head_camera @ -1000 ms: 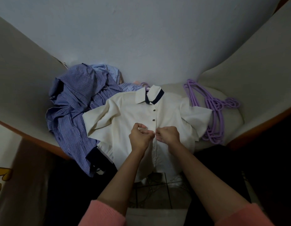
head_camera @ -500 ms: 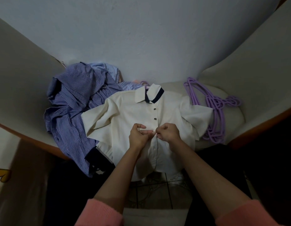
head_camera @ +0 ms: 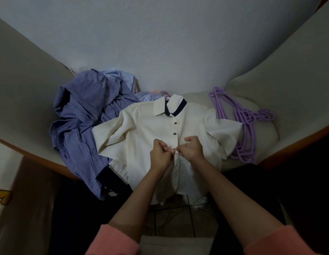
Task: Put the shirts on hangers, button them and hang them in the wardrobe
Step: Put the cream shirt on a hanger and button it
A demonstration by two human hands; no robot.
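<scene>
A cream shirt (head_camera: pixel 150 137) lies face up on a pale surface (head_camera: pixel 259 111), collar toward the wall and hem hanging over the near edge. The collar (head_camera: pixel 169 107) is cream with a dark navy lining showing at the neck. A pink hanger hook (head_camera: pixel 164 94) shows just behind the collar. Short sleeves spread to either side. Two dark buttons (head_camera: pixel 175 123) on the placket below the collar are fastened; a third dark button (head_camera: pixel 173 149) sits between the two hands. Below the hands the front edges lie slightly apart along a dark line.

The left hand (head_camera: pixel 160 155) is curled and pinches the left placket edge at the third button. The right hand (head_camera: pixel 192 149) is curled and pinches the opposite edge, fingertips meeting those of the left at mid-chest of the shirt. Both hands rest on the shirt front. Pink sleeves (head_camera: pixel 114 240) cover the upper forearms.

A heap of blue striped shirts (head_camera: pixel 82 115) lies to the left, touching the cream shirt's sleeve and draping over the near edge. A pile of purple hangers (head_camera: pixel 241 118) lies to the right, partly under the other sleeve.
</scene>
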